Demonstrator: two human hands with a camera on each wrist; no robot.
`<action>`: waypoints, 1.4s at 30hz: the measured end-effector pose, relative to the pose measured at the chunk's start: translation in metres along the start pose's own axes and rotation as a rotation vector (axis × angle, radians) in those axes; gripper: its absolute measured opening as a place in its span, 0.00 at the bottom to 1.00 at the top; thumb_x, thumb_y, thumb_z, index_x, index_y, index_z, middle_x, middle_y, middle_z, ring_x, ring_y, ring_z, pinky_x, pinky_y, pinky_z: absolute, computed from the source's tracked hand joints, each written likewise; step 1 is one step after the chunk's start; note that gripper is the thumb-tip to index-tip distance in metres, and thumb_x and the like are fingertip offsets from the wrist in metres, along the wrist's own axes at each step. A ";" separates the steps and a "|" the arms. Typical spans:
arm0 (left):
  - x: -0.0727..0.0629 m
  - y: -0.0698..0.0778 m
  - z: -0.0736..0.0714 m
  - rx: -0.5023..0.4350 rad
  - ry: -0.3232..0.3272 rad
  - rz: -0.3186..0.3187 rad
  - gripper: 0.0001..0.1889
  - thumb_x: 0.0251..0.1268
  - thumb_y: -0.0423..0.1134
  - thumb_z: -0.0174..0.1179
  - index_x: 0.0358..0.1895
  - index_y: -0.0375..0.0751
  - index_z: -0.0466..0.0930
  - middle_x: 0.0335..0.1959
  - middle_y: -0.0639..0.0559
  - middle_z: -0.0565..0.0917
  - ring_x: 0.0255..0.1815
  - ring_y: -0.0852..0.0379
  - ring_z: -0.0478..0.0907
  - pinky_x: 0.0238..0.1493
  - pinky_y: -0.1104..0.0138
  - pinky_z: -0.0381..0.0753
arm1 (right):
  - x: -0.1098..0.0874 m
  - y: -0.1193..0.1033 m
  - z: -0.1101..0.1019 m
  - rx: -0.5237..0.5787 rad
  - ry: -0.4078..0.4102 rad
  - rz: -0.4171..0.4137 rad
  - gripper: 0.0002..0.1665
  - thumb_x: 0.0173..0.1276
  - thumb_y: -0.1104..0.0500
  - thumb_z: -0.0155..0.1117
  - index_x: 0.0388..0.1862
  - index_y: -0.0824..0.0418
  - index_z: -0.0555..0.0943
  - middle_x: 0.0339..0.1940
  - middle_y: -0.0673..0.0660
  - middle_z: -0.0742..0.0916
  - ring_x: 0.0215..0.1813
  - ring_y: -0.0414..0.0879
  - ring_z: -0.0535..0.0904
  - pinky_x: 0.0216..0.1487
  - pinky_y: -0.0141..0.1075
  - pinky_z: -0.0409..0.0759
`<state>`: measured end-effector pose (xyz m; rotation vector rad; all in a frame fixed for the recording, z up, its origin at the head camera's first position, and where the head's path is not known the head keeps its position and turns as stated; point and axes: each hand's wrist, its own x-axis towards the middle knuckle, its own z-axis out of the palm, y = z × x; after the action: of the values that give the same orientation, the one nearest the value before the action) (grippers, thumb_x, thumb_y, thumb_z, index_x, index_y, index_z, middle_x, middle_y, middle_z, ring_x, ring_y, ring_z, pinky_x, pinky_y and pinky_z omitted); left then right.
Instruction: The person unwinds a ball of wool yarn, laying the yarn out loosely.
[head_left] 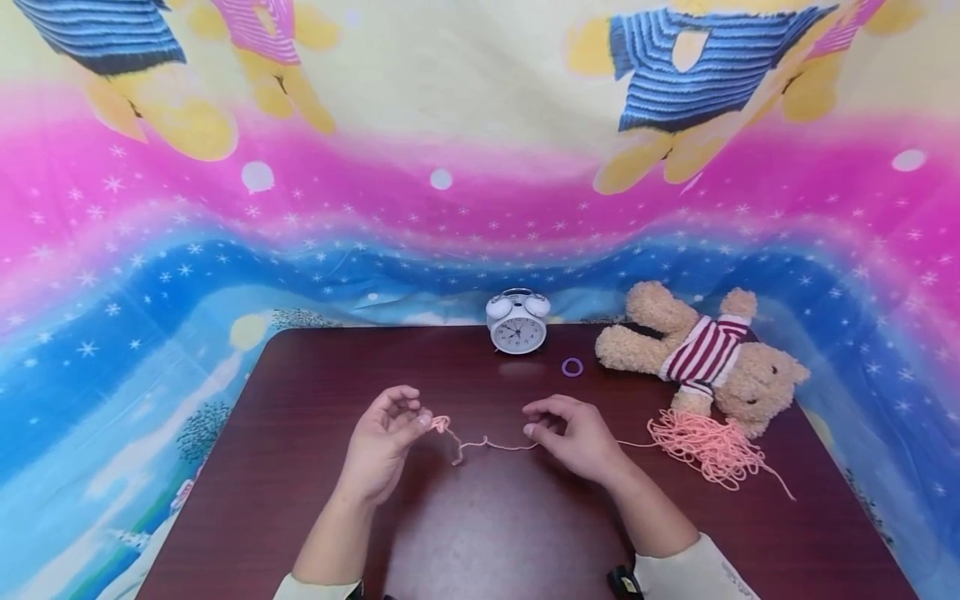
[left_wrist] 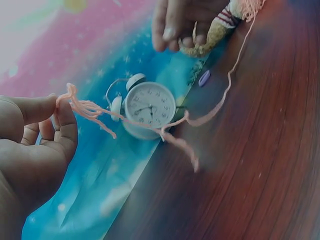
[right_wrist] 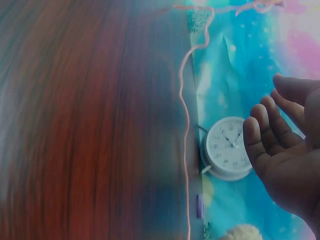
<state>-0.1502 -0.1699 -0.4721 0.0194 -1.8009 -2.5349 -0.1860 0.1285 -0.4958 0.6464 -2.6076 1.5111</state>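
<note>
My left hand pinches a small looped bunch of salmon-pink yarn between thumb and fingertips, raised over the table. From the bunch hangs a loose kinked end, and a single strand runs right, passing below my right hand. That strand leads to a tangled heap of the same yarn on the table's right side. In the right wrist view the right hand's fingers are loosely bent with nothing between them, apart from the strand.
A white twin-bell alarm clock stands at the back of the dark brown table. Near it lies a purple ring. A teddy bear in a striped shirt lies at the back right, touching the yarn heap. Printed cloth hangs behind.
</note>
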 end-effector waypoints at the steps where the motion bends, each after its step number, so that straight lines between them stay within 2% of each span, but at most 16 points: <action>1: 0.000 -0.001 0.002 -0.002 -0.007 -0.002 0.21 0.62 0.17 0.63 0.54 0.38 0.74 0.47 0.47 0.75 0.47 0.56 0.80 0.52 0.66 0.86 | 0.001 -0.002 0.003 0.005 -0.006 -0.003 0.13 0.65 0.62 0.77 0.48 0.55 0.89 0.38 0.46 0.88 0.37 0.38 0.83 0.38 0.33 0.84; 9: 0.000 -0.004 0.018 -0.015 -0.076 -0.010 0.20 0.62 0.16 0.63 0.54 0.36 0.73 0.47 0.43 0.75 0.48 0.53 0.82 0.53 0.66 0.86 | 0.004 -0.013 0.024 0.033 -0.060 -0.067 0.15 0.64 0.60 0.78 0.49 0.53 0.89 0.40 0.50 0.88 0.36 0.39 0.83 0.37 0.34 0.85; 13: -0.001 -0.004 0.024 -0.027 -0.095 -0.025 0.21 0.62 0.17 0.63 0.54 0.37 0.74 0.46 0.43 0.76 0.48 0.52 0.82 0.51 0.67 0.86 | 0.005 -0.017 0.032 0.045 -0.069 -0.087 0.16 0.62 0.61 0.79 0.49 0.52 0.89 0.40 0.47 0.88 0.36 0.38 0.82 0.37 0.34 0.85; 21: -0.002 -0.005 0.032 -0.057 -0.135 -0.049 0.22 0.60 0.15 0.63 0.54 0.39 0.74 0.46 0.44 0.76 0.48 0.53 0.83 0.48 0.68 0.86 | 0.007 -0.025 0.044 0.076 -0.114 -0.120 0.14 0.63 0.60 0.79 0.48 0.55 0.89 0.44 0.51 0.88 0.38 0.43 0.84 0.38 0.36 0.87; 25: -0.003 -0.003 0.033 -0.068 -0.152 -0.049 0.23 0.60 0.16 0.64 0.55 0.39 0.74 0.47 0.44 0.76 0.50 0.51 0.83 0.50 0.67 0.87 | 0.007 -0.025 0.049 0.071 -0.122 -0.114 0.11 0.63 0.59 0.79 0.44 0.57 0.89 0.45 0.48 0.87 0.38 0.43 0.84 0.38 0.35 0.86; 31: -0.002 -0.002 0.031 -0.063 -0.142 -0.041 0.22 0.62 0.17 0.64 0.55 0.39 0.73 0.47 0.44 0.77 0.50 0.52 0.83 0.48 0.69 0.86 | 0.006 -0.023 0.051 0.046 -0.138 -0.117 0.05 0.66 0.60 0.76 0.39 0.58 0.90 0.42 0.45 0.87 0.34 0.37 0.83 0.34 0.33 0.85; 36: -0.001 -0.001 0.027 -0.068 -0.103 -0.045 0.22 0.62 0.16 0.63 0.54 0.39 0.73 0.47 0.45 0.77 0.50 0.51 0.82 0.49 0.67 0.87 | 0.006 -0.022 0.048 -0.001 -0.133 -0.117 0.02 0.66 0.59 0.75 0.38 0.54 0.90 0.41 0.40 0.87 0.40 0.36 0.83 0.41 0.33 0.84; 42: -0.001 0.001 0.020 -0.071 -0.050 -0.042 0.22 0.62 0.15 0.63 0.55 0.38 0.73 0.50 0.43 0.74 0.51 0.51 0.82 0.54 0.65 0.86 | 0.004 -0.018 0.042 -0.006 -0.127 -0.113 0.01 0.67 0.58 0.75 0.36 0.53 0.90 0.40 0.38 0.87 0.40 0.36 0.83 0.41 0.33 0.84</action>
<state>-0.1498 -0.1508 -0.4647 -0.0088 -1.7437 -2.6498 -0.1763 0.0839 -0.5022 0.9010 -2.6133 1.4743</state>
